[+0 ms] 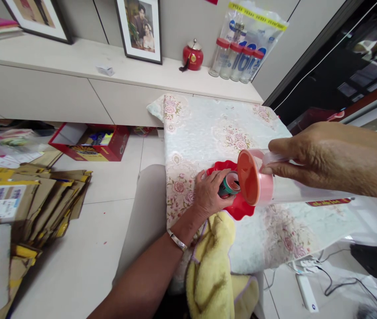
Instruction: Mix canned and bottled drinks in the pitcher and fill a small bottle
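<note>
My left hand [210, 195] is wrapped around a small green can [225, 189] with a metal rim, which stands in a red wavy-edged dish [241, 210]. In my right hand [294, 153] is the handle of a clear plastic pitcher [284, 190] with an orange lid [248, 179]. The pitcher lies tipped on its side in the air, its lid end close beside the can's top. Whether any liquid is flowing I cannot tell. A yellow towel [213, 266] with a purple edge lies by my left wrist.
A floral cloth covers the table [205, 124]. Behind it, a white ledge [75, 55] bears picture frames, a red jar [193, 57] and several red-lidded glass jars [233, 62]. Flattened cardboard [52, 199] and a red box [109, 150] sit at left; cables and a white power strip [307, 293] lie lower right.
</note>
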{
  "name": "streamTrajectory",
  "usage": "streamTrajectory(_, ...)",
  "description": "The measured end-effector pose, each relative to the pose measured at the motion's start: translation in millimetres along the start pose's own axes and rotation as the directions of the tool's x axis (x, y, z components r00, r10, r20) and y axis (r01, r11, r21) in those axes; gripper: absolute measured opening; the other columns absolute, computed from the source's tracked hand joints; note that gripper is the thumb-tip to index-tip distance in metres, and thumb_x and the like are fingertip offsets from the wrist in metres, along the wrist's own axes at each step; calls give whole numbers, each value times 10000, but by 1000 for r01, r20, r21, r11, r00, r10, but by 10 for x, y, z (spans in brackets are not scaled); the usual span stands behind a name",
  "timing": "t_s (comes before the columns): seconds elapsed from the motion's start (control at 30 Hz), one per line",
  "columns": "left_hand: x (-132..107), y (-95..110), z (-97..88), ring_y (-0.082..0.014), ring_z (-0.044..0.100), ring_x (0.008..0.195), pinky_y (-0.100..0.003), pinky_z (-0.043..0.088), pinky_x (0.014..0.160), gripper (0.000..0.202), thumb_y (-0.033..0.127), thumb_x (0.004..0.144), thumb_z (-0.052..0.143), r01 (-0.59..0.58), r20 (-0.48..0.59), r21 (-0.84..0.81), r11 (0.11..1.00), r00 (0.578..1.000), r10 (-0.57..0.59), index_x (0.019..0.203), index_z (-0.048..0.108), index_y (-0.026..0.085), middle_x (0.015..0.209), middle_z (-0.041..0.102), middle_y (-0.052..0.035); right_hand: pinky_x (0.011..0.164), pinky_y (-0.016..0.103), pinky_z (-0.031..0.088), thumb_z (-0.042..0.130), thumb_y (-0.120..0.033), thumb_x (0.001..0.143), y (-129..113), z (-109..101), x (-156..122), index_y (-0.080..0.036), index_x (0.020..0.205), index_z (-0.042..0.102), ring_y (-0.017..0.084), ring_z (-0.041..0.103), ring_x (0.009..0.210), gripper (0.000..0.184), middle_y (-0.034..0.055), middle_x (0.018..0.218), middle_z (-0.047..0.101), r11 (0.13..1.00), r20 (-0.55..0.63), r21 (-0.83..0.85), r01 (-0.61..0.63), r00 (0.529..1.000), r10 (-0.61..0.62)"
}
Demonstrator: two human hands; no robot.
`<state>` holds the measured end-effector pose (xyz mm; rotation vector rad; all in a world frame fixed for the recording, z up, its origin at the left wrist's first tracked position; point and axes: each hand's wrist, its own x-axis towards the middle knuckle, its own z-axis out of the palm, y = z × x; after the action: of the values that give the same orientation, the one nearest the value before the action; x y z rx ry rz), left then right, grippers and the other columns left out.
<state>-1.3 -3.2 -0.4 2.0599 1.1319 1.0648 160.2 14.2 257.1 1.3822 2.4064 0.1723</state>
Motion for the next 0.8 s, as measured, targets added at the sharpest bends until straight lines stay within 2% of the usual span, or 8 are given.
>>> streamTrajectory(0.13, -1, 1, -7, -279, 682, 1226, -519, 322, 1194, 674, 372, 747, 820, -12, -15, -1, 1000, 1000, 12, 1358, 547, 292, 1377, 722, -43, 550, 330, 193, 445, -588, 982, -25, -6, 21, -251, 710, 463, 135, 267, 482, 434, -23, 522, 366, 1000, 27, 8, 8, 1000, -8)
streamTrajectory(0.27, -5, -14, 0, -278, 679, 1236, -519, 321, 1195, 701, 356, 734, 826, -25, -25, 3, 1000, 999, 25, 1370, 535, 295, 1381, 718, -41, 524, 324, 199, 463, -589, 957, -111, -64, 52, -258, 696, 485, 138, 285, 472, 422, -13, 527, 412, 998, 53, -23, -53, 997, 54)
streamTrajectory(0.47, -7, -36, 29, -268, 696, 1208, -522, 345, 1186, 715, 370, 736, 826, -43, -50, 14, 999, 998, 44, 1379, 524, 288, 1369, 726, -43, 539, 333, 224, 521, -580, 914, -218, -161, 133, -267, 708, 493, 157, 349, 499, 376, 3, 565, 451, 982, 211, -85, -170, 960, 184)
streamTrajectory(0.57, -3, -33, 27, -281, 702, 1202, -541, 360, 1184, 711, 367, 724, 825, -46, -63, 19, 999, 997, 47, 1367, 532, 287, 1337, 742, -48, 547, 335, 221, 476, -582, 939, -223, -172, 147, -266, 716, 458, 173, 351, 508, 388, 8, 559, 430, 984, 208, -111, -143, 964, 164)
streamTrajectory(0.8, -1, -42, 17, -301, 718, 1171, -556, 398, 1167, 706, 343, 699, 837, -36, -66, 12, 999, 997, 37, 1345, 560, 276, 1281, 765, -65, 550, 334, 184, 475, -471, 984, -226, -159, 107, -263, 735, 444, 166, 309, 477, 326, -1, 528, 432, 995, 165, -49, -84, 982, 91)
